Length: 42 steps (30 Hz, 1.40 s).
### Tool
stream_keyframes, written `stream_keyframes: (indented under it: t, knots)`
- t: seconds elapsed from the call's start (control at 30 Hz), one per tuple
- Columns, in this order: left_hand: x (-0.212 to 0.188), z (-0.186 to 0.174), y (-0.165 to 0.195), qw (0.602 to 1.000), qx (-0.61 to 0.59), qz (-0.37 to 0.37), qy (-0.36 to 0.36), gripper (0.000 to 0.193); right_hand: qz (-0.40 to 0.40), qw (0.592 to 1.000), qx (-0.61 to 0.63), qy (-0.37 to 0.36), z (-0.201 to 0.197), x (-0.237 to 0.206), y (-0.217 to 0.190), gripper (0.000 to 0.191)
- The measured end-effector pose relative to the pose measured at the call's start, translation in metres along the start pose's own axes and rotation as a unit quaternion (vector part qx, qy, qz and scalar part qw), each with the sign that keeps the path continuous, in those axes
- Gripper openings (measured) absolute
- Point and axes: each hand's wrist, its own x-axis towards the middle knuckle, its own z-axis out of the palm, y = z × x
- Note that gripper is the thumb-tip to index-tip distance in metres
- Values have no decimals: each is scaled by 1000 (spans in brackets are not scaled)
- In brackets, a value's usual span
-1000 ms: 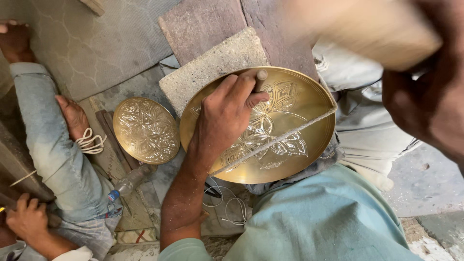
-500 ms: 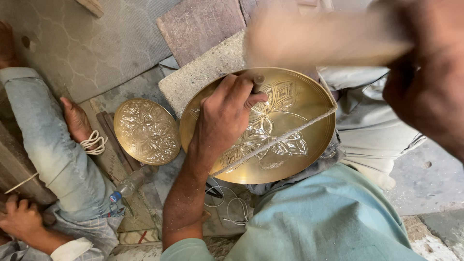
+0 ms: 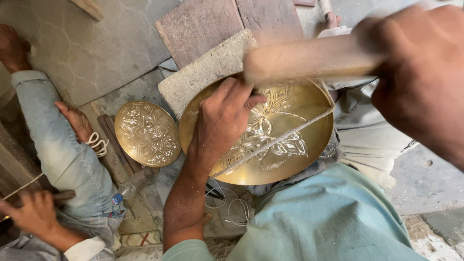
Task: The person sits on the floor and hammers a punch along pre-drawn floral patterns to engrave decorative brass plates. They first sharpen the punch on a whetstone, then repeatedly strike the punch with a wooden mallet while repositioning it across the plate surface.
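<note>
Left hand (image 3: 224,123) pressing flat on the engraved brass tray (image 3: 285,140), fingers closed around something too hidden to name. Right hand (image 3: 425,77) clamping a blurred wooden mallet (image 3: 309,58) just above. Tray resting on the lap. Risking a struck finger, judging by the mallet passing close over the knuckles.

left: small plate (image 3: 147,133), co-worker's leg (image 3: 63,150) block | right floor (image 3: 425,183): open
</note>
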Motion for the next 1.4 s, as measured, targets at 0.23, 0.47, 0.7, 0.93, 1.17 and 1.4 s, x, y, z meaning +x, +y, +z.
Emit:
stream_keyframes:
  t: [0.23, 0.47, 0.7, 0.93, 1.17, 1.4]
  knots:
    - [-2, 1, -1, 999, 21, 18, 21, 36, 6, 995, 92, 31, -6, 11, -5, 54]
    - [-2, 3, -3, 1000, -1, -5, 16, 35, 4, 996, 81, 20, -5, 11, -4, 54]
    - [-1, 0, -1, 1000, 16, 7, 25, 36, 5, 997, 74, 6, -16, 22, -12, 54]
    - [-2, -2, 0, 999, 11, 22, 24, 37, -10, 999, 22, -26, -5, 9, 0, 52]
    - [-4, -2, -1, 999, 24, 26, 35, 34, 59, 936, 346, 26, 29, -8, 6, 36]
    - [-5, 1, -5, 999, 1, 12, 40, 34, 11, 982, 189, 25, 21, -5, 12, 42]
